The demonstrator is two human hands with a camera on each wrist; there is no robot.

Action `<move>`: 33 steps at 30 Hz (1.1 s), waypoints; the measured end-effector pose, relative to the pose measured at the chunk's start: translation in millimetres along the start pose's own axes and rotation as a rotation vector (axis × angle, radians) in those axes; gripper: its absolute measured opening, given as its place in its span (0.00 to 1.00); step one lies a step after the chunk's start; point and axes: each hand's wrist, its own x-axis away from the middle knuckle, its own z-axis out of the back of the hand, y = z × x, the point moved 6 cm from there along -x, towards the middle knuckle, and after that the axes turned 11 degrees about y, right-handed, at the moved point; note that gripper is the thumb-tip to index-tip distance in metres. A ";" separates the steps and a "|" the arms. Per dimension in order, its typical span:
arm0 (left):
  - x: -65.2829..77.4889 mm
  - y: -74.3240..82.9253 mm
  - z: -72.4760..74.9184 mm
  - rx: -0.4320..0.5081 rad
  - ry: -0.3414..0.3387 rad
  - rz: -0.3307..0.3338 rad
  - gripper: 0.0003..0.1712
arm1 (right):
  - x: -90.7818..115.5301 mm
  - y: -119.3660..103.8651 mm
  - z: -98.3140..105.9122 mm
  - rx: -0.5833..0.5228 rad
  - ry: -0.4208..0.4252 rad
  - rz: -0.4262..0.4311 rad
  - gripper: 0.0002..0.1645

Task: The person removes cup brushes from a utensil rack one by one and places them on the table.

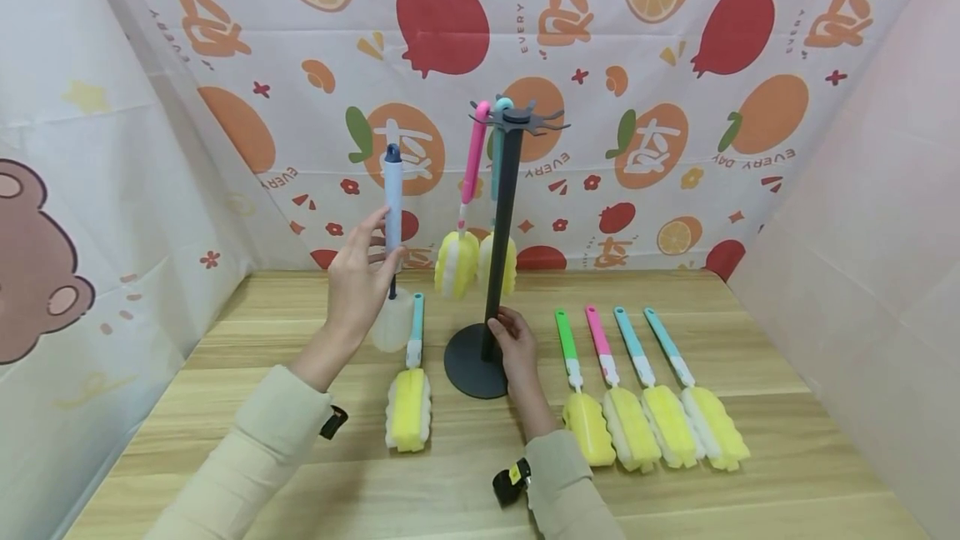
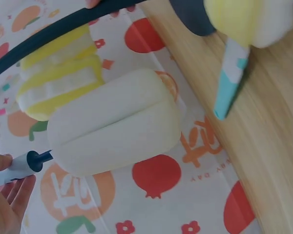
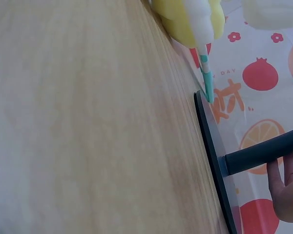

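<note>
My left hand (image 1: 356, 283) pinches the pale blue handle of a cleaning brush (image 1: 393, 202), upright in the air left of a black stand (image 1: 504, 240). In the left wrist view, the white sponge head of this brush (image 2: 117, 124) hangs clear of the wood surface. My right hand (image 1: 517, 350) grips the stand's pole low down, just above its round base. From the hooks at the top hang a pink-handled sponge brush (image 1: 474, 157) and a teal-handled sponge brush (image 1: 497, 165), the second partly hidden by the pole.
A teal-handled brush (image 1: 409, 411) lies on the table (image 1: 300, 473) left of the base. To the right, several yellow-and-white brushes lie in a row, including a green-handled one (image 1: 588, 427) and a pink-handled one (image 1: 628, 427). A fruit-print cloth (image 1: 570, 215) hangs behind.
</note>
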 end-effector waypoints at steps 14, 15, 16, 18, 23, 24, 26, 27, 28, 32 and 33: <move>9.2 -28.6 10.6 -0.102 -0.077 0.085 0.35 | 0.0 -0.5 0.1 0.007 -0.003 0.012 0.18; 10.0 -30.3 10.5 -0.106 -0.086 0.095 0.35 | 0.0 -0.8 0.2 0.008 -0.002 0.012 0.18; 11.1 -32.5 10.4 -0.108 -0.098 0.109 0.35 | 0.0 -0.8 0.1 0.009 -0.001 0.013 0.18; 13.7 -36.9 10.6 -0.114 -0.117 0.127 0.34 | 0.0 -1.0 0.0 0.013 0.004 0.014 0.18; 20.3 -51.6 10.9 -0.150 -0.176 0.193 0.34 | -0.4 -0.7 -0.2 0.026 0.011 0.008 0.18; 21.3 -55.1 10.4 -0.156 -0.193 0.215 0.34 | -0.1 -1.0 -0.2 0.028 0.011 0.010 0.18; 22.9 -61.7 8.8 -0.167 -0.237 0.261 0.34 | -4.2 5.7 0.8 0.020 0.012 0.001 0.18; 23.6 -64.9 7.9 -0.172 -0.261 0.283 0.33 | -6.5 9.4 1.1 0.015 0.011 -0.001 0.18; 24.3 -68.1 7.0 -0.177 -0.285 0.303 0.33 | -8.9 13.4 1.4 0.010 0.011 -0.003 0.18; 28.3 -79.3 4.8 -0.208 -0.382 0.364 0.32 | -16.5 26.5 2.1 0.005 0.017 -0.009 0.20; 29.7 -81.8 4.4 -0.216 -0.405 0.378 0.32 | -16.7 27.2 2.0 0.010 0.018 -0.006 0.20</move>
